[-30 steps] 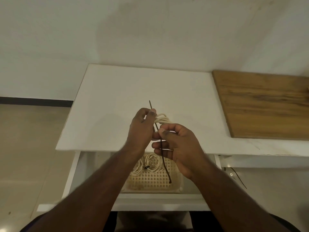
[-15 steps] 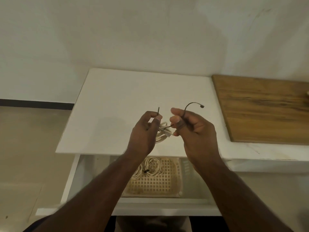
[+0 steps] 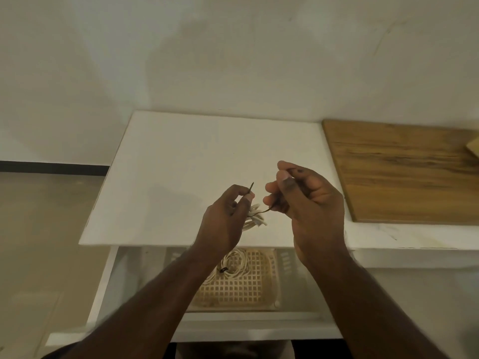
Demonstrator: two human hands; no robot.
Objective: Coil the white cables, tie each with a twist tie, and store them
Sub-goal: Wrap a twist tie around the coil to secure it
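Above the white surface (image 3: 181,161), the left hand (image 3: 224,221) holds a coiled white cable (image 3: 255,218) and pinches one end of a dark twist tie (image 3: 261,211) between its fingers. The right hand (image 3: 305,200) pinches the tie's other end, apparently between thumb and forefinger. Below, an open drawer (image 3: 108,275) holds a basket (image 3: 248,286) containing another tied cable (image 3: 233,265).

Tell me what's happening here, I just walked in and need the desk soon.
A person is tying a coiled white cable with a dark twist tie. The left hand grips the coil and one tie end; the right hand pinches the other. One tied cable already lies in the basket in the open drawer.
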